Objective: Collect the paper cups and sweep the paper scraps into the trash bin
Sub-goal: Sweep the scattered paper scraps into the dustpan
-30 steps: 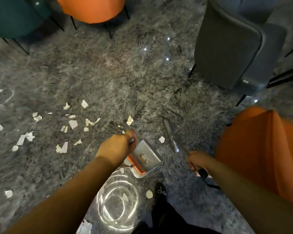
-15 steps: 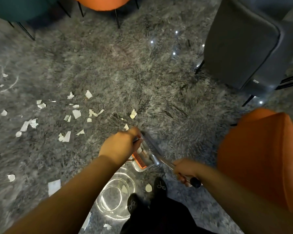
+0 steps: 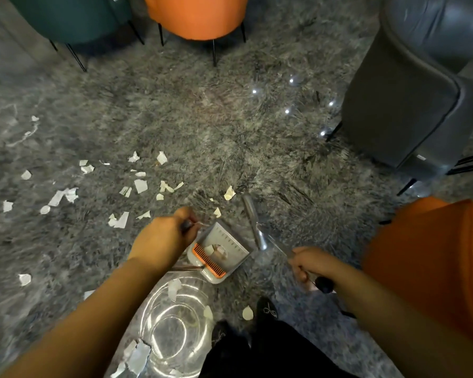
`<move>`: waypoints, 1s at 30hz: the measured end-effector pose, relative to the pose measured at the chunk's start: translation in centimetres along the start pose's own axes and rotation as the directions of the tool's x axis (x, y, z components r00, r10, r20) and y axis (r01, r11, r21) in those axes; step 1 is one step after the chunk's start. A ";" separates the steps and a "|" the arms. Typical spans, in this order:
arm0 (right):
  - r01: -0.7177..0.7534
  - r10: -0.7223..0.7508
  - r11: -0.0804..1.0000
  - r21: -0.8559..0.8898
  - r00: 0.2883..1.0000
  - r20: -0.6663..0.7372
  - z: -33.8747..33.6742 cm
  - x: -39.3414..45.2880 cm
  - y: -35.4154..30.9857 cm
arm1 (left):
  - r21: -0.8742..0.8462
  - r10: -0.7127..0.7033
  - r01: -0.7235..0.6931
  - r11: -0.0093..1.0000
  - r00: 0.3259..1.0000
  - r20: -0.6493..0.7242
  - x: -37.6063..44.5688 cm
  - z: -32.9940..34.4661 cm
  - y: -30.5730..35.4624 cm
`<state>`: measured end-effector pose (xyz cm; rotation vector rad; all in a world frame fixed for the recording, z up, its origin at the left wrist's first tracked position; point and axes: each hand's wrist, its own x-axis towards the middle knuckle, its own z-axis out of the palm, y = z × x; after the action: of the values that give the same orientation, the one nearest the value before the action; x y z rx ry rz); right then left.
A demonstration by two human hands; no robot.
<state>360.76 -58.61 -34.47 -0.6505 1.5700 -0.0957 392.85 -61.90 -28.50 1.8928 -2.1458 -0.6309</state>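
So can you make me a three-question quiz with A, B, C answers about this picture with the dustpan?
1. Where do most paper scraps lie?
A. on the rug left of the dustpan
B. on the grey chair
C. on the orange chair

2. What colour is the comb strip in the dustpan?
A. blue
B. orange
C. green

3. What is the right hand doing?
A. hanging open
B. gripping the broom handle
C. holding a cup

Answers: 1 A, the white bits are scattered over the grey rug on the left. 2 B, the toothed strip is orange. 3 B, its fingers curl round the thin handle.
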 end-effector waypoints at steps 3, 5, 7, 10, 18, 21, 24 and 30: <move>0.011 -0.010 1.000 0.023 1.000 -0.026 0.4 0.7 -1.8 | -0.007 -0.048 0.048 0.999 0.999 -0.024 -0.5 -1.4 -2.0; 0.009 -0.007 0.999 0.035 0.999 -0.037 0.3 1.4 -3.1 | -0.006 -0.080 0.080 0.997 0.996 -0.034 -0.3 -2.0 -2.9; -0.005 0.008 0.998 0.058 0.999 -0.045 -0.2 2.3 -4.6 | 0.012 -0.108 0.109 0.994 0.994 -0.033 0.5 -2.3 -3.5; -0.036 0.037 0.998 0.044 0.999 -0.030 -1.1 3.8 -7.7 | 0.032 -0.154 0.154 0.988 0.988 -0.019 2.8 -2.6 -4.2; -0.045 0.056 0.972 -0.232 0.998 0.041 -5.4 10.2 -18.7 | 0.084 -0.290 0.290 0.953 0.957 -0.012 10.8 -3.7 -5.1; -0.069 0.083 0.934 -0.352 0.996 0.025 -6.5 13.0 -21.7 | 0.092 -0.326 0.325 0.941 0.945 -0.008 13.9 -4.5 -5.7; -0.040 0.073 0.889 -0.457 0.996 0.054 -6.8 15.2 -23.6 | 0.132 -0.368 0.370 0.920 0.929 -0.042 16.0 -4.7 -5.8; -0.075 0.162 0.875 -0.478 0.976 0.143 -6.1 18.3 -23.9 | 0.153 -0.441 0.447 0.882 0.895 -0.071 16.8 -4.1 -4.9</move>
<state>363.83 -88.74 -39.56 -0.9109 1.4592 0.4429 396.43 -79.48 -29.14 2.4997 -1.7933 -0.5007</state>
